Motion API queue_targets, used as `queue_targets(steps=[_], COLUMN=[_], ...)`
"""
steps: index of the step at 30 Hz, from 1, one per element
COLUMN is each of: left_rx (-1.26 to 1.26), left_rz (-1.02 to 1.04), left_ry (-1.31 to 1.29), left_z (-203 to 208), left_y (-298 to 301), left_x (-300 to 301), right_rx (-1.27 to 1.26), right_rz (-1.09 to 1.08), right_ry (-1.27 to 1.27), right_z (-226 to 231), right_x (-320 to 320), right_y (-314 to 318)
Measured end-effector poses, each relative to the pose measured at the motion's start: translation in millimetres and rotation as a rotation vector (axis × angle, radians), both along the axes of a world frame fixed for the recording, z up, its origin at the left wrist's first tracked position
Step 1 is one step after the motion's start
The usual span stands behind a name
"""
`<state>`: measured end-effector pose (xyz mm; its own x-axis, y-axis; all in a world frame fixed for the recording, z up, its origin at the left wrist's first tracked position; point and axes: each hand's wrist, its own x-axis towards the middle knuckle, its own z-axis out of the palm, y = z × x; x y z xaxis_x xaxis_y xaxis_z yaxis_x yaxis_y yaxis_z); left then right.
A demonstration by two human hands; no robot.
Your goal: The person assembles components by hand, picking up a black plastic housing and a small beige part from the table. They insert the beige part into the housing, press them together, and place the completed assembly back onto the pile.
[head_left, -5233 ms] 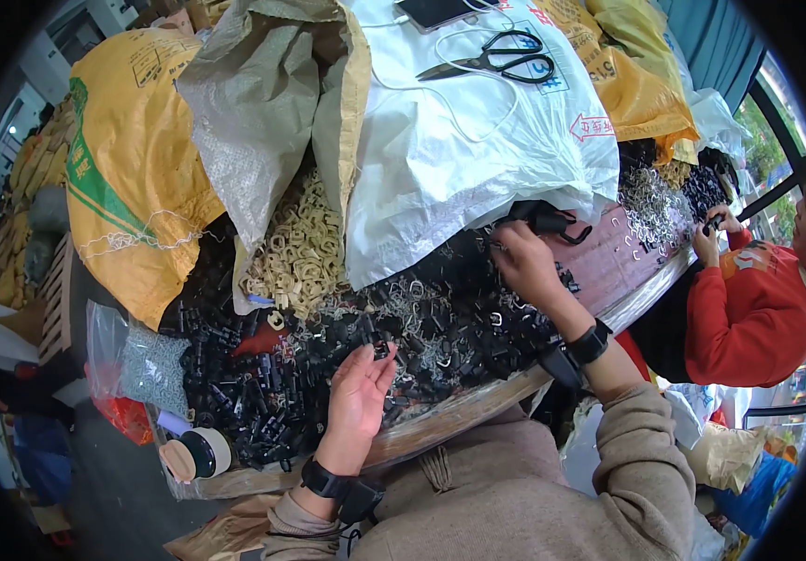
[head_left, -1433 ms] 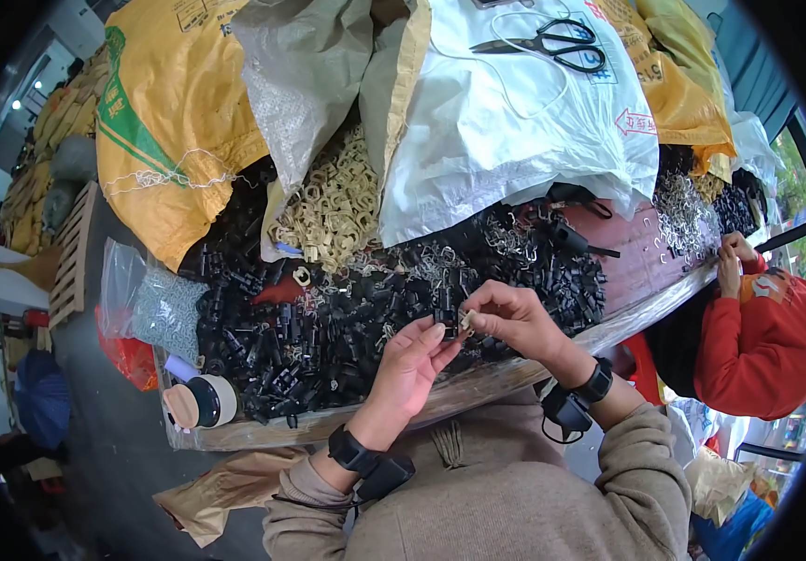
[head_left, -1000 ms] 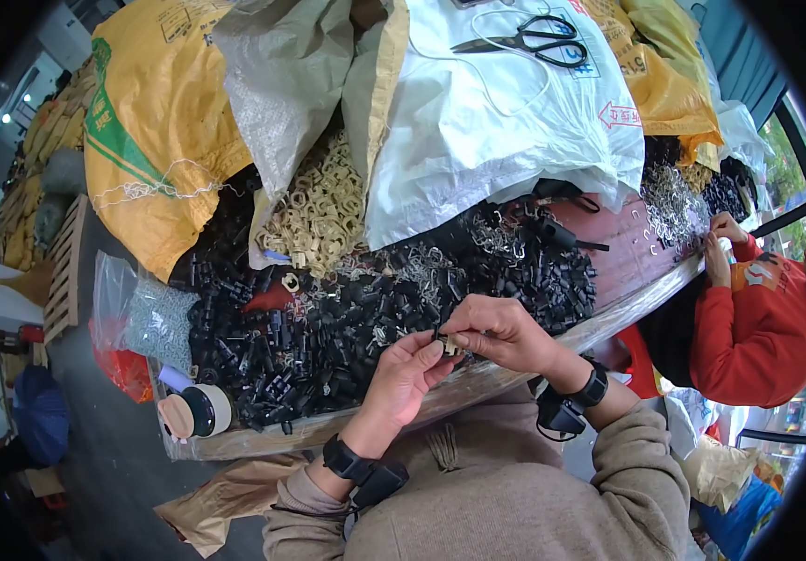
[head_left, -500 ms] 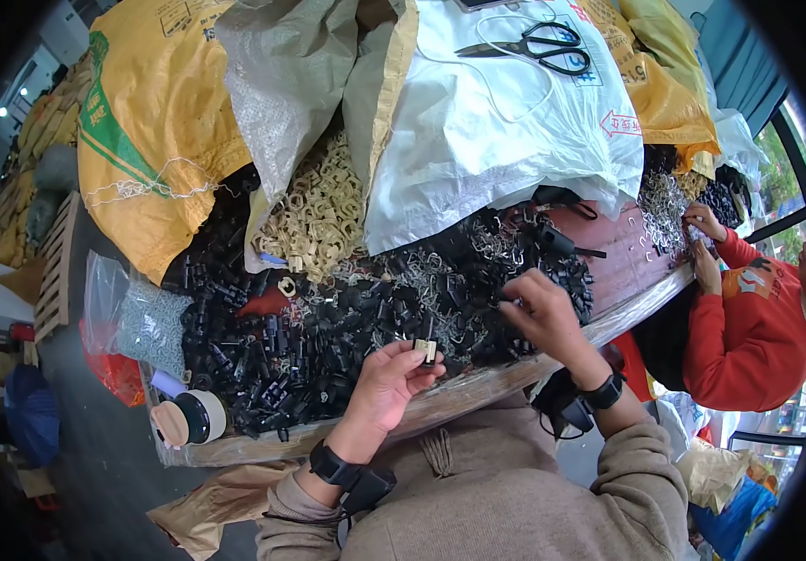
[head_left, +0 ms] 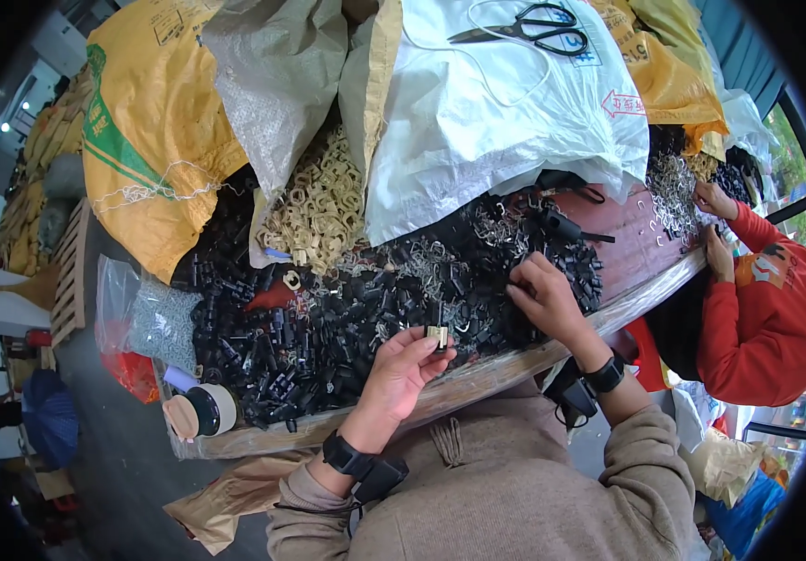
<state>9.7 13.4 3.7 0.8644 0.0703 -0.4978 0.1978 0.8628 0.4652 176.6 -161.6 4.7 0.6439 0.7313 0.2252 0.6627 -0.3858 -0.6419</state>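
Note:
My left hand (head_left: 401, 372) is closed over the near edge of the heap. Between its thumb and fingers it grips a small brass-coloured metal piece (head_left: 437, 333) joined to a black part. Farther right, my right hand (head_left: 552, 297) hovers low over the heap, fingers curled toward the thumb. Whatever its fingertips pinch, if anything, is hidden. Under both hands spreads a heap of small black plastic parts (head_left: 328, 327), mixed with silvery U-shaped metal hooks (head_left: 431, 271). Brass-coloured rings (head_left: 314, 210) spill from an open sack beyond the left hand.
A white sack (head_left: 496, 122) with black scissors (head_left: 543, 35) on top stands at the back, a yellow sack (head_left: 155, 112) at back left. A jar (head_left: 202, 411) and a bag of grey pellets (head_left: 164, 323) are left. At right, a person in red (head_left: 758, 309) handles metal hooks.
My view has shifted slightly, so the table appears a little farther right and higher. My right hand's fingers are drawn closer together. The left hand keeps its hold on the brass-coloured piece.

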Motion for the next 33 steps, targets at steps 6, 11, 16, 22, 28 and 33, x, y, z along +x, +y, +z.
queue_targets(steps=[6,11,16,22,28,33], left_rx=[0.031,0.071,0.072,0.059,0.086,0.082], left_rz=[0.005,0.006,0.002,0.034,-0.005,-0.132], left_ry=[0.008,-0.006,-0.034,-0.029,-0.054,-0.028], left_z=[2.4,6.5,7.5,6.7,8.0,2.6], left_y=[-3.2,-3.7,-6.7,-14.9,-16.1,-19.0], left_x=[3.3,9.8,11.3,9.0,14.9,0.7], right_rx=[0.295,0.438,0.463,0.476,0.291,0.330], right_rz=[-0.013,0.040,0.114,0.149,0.140,0.242], right_ry=[0.812,1.265,1.327,1.176,0.249,-0.237], right_z=[-3.9,18.9,22.6,22.2,28.5,21.8], right_x=[-7.8,-25.4,-40.3,-55.2,-57.6,-51.6], right_y=[-2.1,14.6,23.5,28.3,28.1,24.1])
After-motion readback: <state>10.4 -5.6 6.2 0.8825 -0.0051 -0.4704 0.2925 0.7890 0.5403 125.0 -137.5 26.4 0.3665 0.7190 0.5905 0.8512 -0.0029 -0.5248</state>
